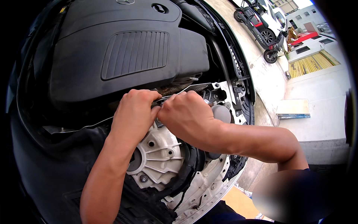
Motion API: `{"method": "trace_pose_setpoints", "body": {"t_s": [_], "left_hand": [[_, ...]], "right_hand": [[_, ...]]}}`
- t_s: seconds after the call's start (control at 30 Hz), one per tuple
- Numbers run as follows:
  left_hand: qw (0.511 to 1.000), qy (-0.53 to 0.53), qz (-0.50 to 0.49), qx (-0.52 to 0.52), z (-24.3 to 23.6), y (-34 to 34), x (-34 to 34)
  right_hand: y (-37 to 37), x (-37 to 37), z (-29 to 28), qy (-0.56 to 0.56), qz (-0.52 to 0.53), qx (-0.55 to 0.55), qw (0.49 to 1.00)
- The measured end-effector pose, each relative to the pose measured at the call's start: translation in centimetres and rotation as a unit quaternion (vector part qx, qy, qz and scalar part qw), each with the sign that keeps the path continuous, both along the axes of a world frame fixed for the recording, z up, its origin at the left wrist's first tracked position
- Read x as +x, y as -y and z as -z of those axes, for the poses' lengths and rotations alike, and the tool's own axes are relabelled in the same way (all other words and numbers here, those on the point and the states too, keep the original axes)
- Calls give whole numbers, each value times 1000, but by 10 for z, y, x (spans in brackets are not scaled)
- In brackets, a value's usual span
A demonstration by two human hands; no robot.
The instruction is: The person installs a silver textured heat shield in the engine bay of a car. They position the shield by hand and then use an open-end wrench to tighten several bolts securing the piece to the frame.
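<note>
Pavement (263, 76) lies past the engine cover (136, 54); left grip (135, 109) and right grip (189, 116) curl by a metal strip (195, 86); behind the knuckles (192, 96), I cannot tell if clamped.

No words or numbers can be read with certainty. On the black engine cover (82, 41), a silver emblem (125, 1) is set at the top, partly cut off by the upper edge of the view. Beside it, a paler mark is shown on the round black cap (160, 8), but its form is too small to be made out. At the upper left, a small yellow patch (62, 9) is seen on the dark edge of the engine bay; whether anything is printed on it cannot be told.
</note>
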State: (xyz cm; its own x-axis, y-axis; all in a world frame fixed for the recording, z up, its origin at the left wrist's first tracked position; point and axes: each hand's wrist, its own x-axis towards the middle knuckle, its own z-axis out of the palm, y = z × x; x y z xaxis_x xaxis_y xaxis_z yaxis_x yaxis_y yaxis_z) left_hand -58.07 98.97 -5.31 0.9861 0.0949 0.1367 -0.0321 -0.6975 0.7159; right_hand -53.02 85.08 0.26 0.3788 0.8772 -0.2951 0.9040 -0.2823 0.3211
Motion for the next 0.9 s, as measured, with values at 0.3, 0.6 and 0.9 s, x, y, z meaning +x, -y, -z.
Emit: {"method": "trace_pose_setpoints", "body": {"t_s": [0.3,0.6,0.9], "left_hand": [[1000,-13,2,10,0,-1,0],[1000,-3,-5,-3,2,3,3],[1000,1,-6,1,4,2,3]], "right_hand": [[-1,21,-8,-96,32,29,994],[44,28,94,-463,253,382,759],[46,21,53,-303,236,370,846]]}}
